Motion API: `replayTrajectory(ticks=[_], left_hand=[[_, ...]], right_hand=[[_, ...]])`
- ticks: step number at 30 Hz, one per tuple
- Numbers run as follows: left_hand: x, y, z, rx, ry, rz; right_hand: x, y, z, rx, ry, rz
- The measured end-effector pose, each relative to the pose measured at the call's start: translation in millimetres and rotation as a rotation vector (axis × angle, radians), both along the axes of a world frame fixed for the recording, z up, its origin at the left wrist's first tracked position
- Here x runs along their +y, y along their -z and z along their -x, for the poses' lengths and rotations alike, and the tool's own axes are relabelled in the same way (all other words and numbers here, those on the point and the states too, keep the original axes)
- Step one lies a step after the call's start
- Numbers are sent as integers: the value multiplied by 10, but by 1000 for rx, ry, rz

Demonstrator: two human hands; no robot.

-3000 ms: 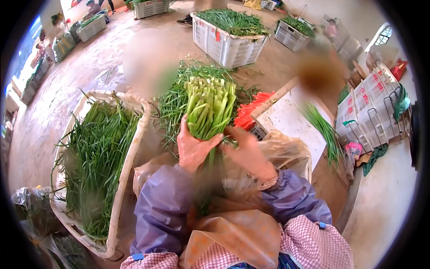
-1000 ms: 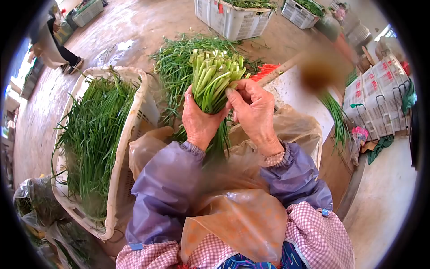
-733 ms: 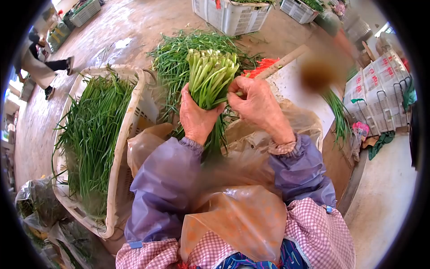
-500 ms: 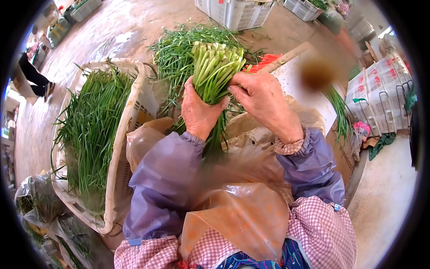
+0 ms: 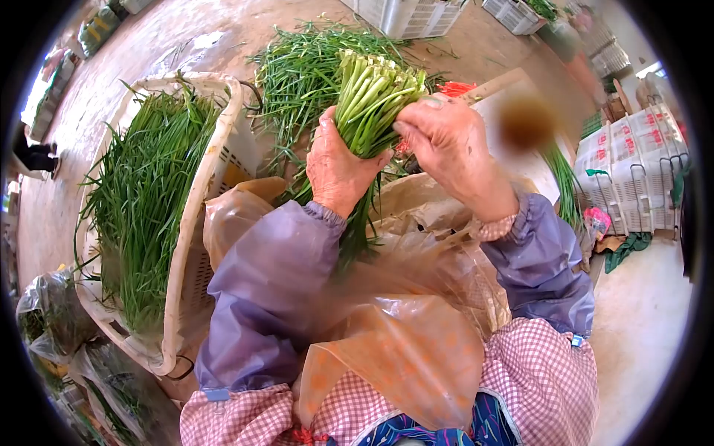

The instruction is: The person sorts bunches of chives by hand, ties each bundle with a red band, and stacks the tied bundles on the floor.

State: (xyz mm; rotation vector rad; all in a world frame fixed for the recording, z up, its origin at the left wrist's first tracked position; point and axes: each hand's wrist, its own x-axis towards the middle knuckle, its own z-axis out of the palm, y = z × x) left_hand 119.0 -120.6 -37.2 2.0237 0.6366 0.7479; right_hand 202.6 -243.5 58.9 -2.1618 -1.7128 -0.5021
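Observation:
My left hand point(image 5: 338, 167) is wrapped round a bunch of green chives point(image 5: 375, 93), pale cut stem ends up, leaves hanging down over my lap. Thumb and fingers of my right hand point(image 5: 450, 145) are pinched at the right edge of the bunch, just below the stem ends; the exact stems between the fingertips are hidden. Behind the bunch, loose chives point(image 5: 312, 70) lie heaped on the floor. To my left, a white plastic basket point(image 5: 181, 290) holds many long chives point(image 5: 152, 201).
Bright red strips point(image 5: 455, 88) lie beside a pale board behind my right hand. White crates point(image 5: 632, 160) stand at the right, and another crate point(image 5: 409, 16) stands ahead. Clear bags of greens point(image 5: 123, 394) sit at lower left. A person's dark-clothed leg shows at far left.
Both hands and the bunch have shifted slightly right in view, and the bunch tilts a little more to the right. The person at far left has moved toward the edge of view.

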Motion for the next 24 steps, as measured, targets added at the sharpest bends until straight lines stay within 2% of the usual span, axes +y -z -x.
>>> replayTrajectory(ticks=[2, 8, 9, 11, 12, 14, 17, 18, 20, 22, 24], left_hand=[[-10, -5, -18, 25, -3, -2], [5, 1, -20, 2, 33, 54], [15, 20, -20, -10, 46, 59], [40, 55, -24, -37, 69, 72], [54, 61, -23, -41, 65, 72], [77, 51, -20, -63, 126, 136], [80, 1, -23, -56, 153, 228], [77, -28, -12, -49, 144, 211], [82, 9, -12, -68, 141, 193], [72, 33, -18, -73, 90, 140], [56, 12, 20, -39, 71, 142]], right_hand=[[1, 98, -52, 297, 66, -174], [1, 215, 4, 533, 203, -351], [-9, 169, -25, 532, 202, -349], [-52, -53, -145, 890, 141, -577], [-128, -194, -231, 888, 137, -576], [-406, -530, -473, 1395, -527, -664], [-495, -372, -920, 1380, -303, -714], [-481, -141, -882, 606, 54, -356], [-430, 123, -783, -190, 369, 11], [-410, 285, -805, 536, 349, -580], [-266, 104, -324, 579, 313, -606]])
